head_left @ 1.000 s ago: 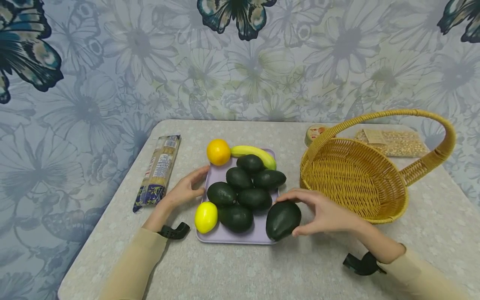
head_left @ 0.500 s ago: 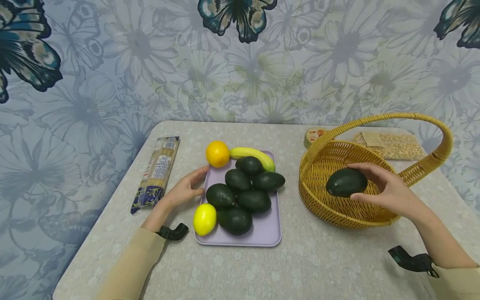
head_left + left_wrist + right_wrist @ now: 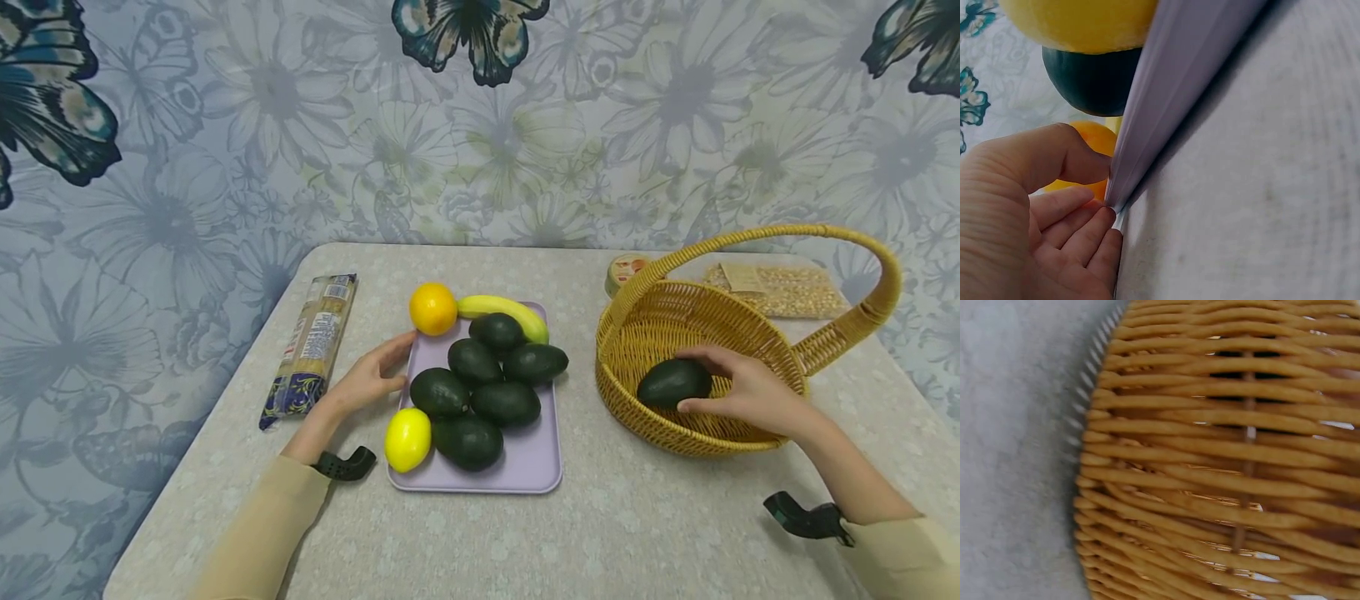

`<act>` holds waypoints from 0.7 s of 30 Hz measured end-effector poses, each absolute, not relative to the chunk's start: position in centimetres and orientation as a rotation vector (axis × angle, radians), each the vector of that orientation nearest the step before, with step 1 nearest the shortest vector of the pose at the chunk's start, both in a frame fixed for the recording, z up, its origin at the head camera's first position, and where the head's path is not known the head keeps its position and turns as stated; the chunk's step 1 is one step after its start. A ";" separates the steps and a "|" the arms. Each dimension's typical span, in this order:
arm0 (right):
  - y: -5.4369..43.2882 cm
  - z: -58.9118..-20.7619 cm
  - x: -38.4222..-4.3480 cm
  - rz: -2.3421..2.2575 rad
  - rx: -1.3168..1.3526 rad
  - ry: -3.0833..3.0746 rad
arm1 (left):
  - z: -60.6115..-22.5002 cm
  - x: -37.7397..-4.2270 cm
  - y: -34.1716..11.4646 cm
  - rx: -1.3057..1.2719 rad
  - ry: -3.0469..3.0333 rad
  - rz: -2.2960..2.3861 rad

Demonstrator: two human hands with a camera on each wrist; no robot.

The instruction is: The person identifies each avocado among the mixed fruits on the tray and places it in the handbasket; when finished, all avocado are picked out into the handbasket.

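Observation:
Inside the yellow wicker basket (image 3: 705,450), my right hand (image 3: 742,387) holds a dark green avocado (image 3: 672,384) between thumb and fingers, low over the basket floor. Whether the avocado touches the floor is hard to tell. In the right wrist view the basket wall (image 3: 1222,450) hides that hand. My left hand (image 3: 369,381) rests at the left side of the lilac tray (image 3: 525,467); its thumb and fingertips touch the tray's edge (image 3: 1141,119) in the left wrist view. On the tray lie several avocados (image 3: 506,404), a lemon (image 3: 408,439), an orange (image 3: 432,308) and a banana (image 3: 506,310).
A packet of pasta (image 3: 309,350) lies left of the tray. Behind the basket are a round tin (image 3: 624,271) and a bag of pale kernels (image 3: 795,290). The basket's tall handle (image 3: 750,237) arches over its opening. A patterned wall stands behind the table (image 3: 450,550).
My right hand has lifted an avocado from the tray's right front corner, carried it rightward over the basket and lowered it inside. The left hand has stayed at the tray's edge.

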State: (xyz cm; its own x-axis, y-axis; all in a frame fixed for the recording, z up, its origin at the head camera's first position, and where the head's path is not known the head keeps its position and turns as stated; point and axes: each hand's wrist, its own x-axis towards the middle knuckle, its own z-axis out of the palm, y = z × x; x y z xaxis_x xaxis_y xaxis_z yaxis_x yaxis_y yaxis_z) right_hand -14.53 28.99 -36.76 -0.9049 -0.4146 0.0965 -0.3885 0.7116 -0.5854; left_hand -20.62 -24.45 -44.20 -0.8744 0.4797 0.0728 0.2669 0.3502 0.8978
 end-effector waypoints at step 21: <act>28.3 -36.2 -14.1 -0.859 -0.689 2.864 | -44.2 -20.6 -24.4 0.684 2.389 1.558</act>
State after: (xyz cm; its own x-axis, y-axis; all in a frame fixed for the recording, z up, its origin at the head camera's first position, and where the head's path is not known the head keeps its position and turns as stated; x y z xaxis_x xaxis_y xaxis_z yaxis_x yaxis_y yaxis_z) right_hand -14.11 28.32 -36.19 -0.8967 -0.4390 0.0570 -0.3979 0.7428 -0.5384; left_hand -20.61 -24.39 -44.23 -0.8709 0.4856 0.0764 0.2658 0.3345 0.9041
